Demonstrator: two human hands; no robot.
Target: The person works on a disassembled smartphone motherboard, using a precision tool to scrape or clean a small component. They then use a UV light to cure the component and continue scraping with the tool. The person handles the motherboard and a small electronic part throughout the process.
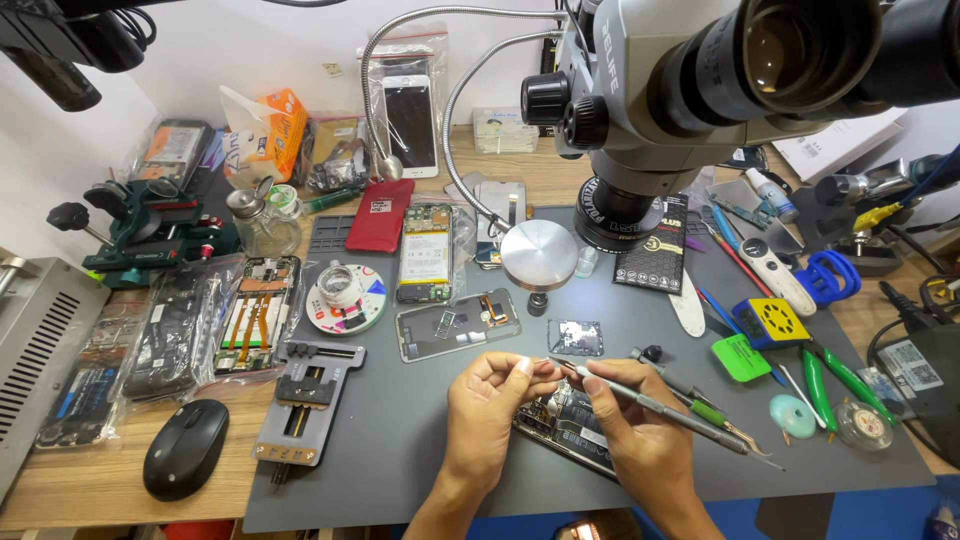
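My left hand (497,405) pinches a tiny part between thumb and forefinger, just above an opened phone (570,428) lying on the grey work mat (400,440). My right hand (640,440) grips slim metal tweezers (650,403), whose tip meets the left fingertips. Both hands hover over the phone's exposed board. The phone is partly hidden under them.
A microscope head (700,70) hangs over the mat. A phone frame (457,323), a small board (575,337), a metal jig (305,400), a tape reel (345,297) lie ahead. Tools and green pliers (840,375) crowd the right; a black mouse (185,462) sits left.
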